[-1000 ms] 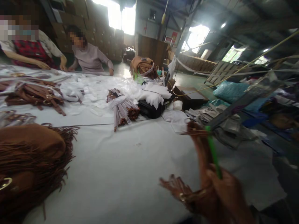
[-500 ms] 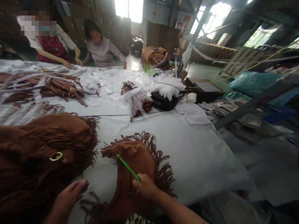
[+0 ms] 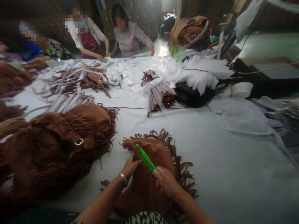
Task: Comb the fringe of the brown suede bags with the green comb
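A brown fringed bag (image 3: 151, 183) lies on the white table in front of me, its strips spread along the far and right edges. My right hand (image 3: 166, 182) is closed around one end of a green wide-toothed comb (image 3: 146, 159). The comb slants over the upper part of the bag, teeth facing down and left. At the bag's left edge, my left hand (image 3: 130, 167) has its fingers closed on the brown material, close beside the comb. The fingertips there are partly hidden. A metal ring shows at the bag's upper left corner.
A heap of brown fringed bags (image 3: 58, 146) lies to the left. Farther back are brown straps (image 3: 88, 77), a tied bundle of wrapped straps (image 3: 155, 93) and white sheets (image 3: 203, 73). Several people work across the table, one in a mauve top (image 3: 129, 39).
My left hand has moved right from beside the bag onto its left edge. The comb has turned so its teeth show. The view has swung left and down.
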`<state>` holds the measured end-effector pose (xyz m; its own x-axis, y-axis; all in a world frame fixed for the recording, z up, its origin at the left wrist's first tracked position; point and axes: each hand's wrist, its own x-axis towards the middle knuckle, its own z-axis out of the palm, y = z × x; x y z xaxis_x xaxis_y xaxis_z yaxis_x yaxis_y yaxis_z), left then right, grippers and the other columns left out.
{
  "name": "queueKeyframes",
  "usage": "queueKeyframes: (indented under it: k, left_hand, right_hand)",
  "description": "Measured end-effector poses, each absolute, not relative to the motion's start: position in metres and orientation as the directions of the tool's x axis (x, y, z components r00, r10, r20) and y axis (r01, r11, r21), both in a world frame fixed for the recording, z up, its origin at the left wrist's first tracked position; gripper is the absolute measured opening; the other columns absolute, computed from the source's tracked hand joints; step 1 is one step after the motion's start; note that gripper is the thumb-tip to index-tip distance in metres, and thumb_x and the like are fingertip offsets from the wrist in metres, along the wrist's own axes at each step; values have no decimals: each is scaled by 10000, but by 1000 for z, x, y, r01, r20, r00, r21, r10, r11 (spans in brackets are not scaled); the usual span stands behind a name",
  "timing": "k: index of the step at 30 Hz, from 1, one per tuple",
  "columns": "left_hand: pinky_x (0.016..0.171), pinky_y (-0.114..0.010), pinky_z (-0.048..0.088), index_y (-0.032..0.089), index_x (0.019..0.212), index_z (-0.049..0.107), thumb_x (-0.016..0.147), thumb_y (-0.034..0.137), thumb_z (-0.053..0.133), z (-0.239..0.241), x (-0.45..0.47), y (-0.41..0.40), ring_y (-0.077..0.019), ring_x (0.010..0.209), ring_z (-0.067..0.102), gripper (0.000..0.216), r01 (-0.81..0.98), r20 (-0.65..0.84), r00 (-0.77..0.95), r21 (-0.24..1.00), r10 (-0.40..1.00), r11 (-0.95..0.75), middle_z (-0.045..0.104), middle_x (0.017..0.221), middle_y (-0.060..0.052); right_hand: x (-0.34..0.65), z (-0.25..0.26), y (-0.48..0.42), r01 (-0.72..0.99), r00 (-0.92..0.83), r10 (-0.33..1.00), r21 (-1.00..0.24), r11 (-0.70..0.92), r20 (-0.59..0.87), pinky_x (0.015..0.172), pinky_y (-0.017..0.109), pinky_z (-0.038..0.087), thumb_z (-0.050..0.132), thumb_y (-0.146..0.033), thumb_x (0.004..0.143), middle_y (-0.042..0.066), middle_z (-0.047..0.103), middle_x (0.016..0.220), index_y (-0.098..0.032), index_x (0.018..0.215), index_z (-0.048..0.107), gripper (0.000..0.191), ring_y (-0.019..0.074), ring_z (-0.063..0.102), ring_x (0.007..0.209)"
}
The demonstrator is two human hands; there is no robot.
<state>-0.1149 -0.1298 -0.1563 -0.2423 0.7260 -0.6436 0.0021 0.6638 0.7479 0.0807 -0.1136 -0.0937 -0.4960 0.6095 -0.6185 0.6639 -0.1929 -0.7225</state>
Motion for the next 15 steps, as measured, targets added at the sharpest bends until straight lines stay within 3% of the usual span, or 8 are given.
queueKeyframes:
  k: [3, 8, 12, 15]
  left_hand:
    - [788, -329, 466, 82, 913, 568, 676, 310, 617, -165, -105, -122, -224, 848, 607, 333, -14, -643, -313, 739, 699, 673, 655, 929, -125]
    - [791, -310, 455, 89, 877, 583, 650, 222, 648, -169, -92, -118, -205, 821, 598, 271, -32, -598, -445, 755, 667, 655, 661, 882, -101]
    - [823, -308, 458, 97, 905, 590, 634, 260, 663, -166, -82, -127, -200, 859, 597, 325, -108, -594, -447, 778, 668, 619, 659, 928, -94]
    - [875, -317, 454, 99, 935, 603, 618, 344, 689, -165, -66, -138, -208, 911, 594, 410, -181, -599, -418, 791, 682, 584, 656, 971, -93]
  right_hand:
    - [85, -100, -90, 735, -531, 590, -677, -38, -609, 492, 218, 352, 199, -312, 942, 12, 595, 585, -161, 874, 517, 358, 102, 512, 434]
    - [86, -90, -50, 753, -644, 622, -511, 414, -446, 592, 262, 365, 277, -282, 937, 74, 667, 823, -174, 948, 546, 290, 193, 632, 758]
    - [91, -74, -33, 640, -768, 575, -357, 681, -281, 580, 282, 348, 345, -379, 928, 62, 646, 858, -184, 1029, 560, 307, 191, 616, 739]
    - [89, -73, -29, 468, -881, 465, -279, 838, -82, 557, 300, 315, 423, -324, 906, 56, 625, 838, -163, 1131, 546, 302, 178, 583, 709]
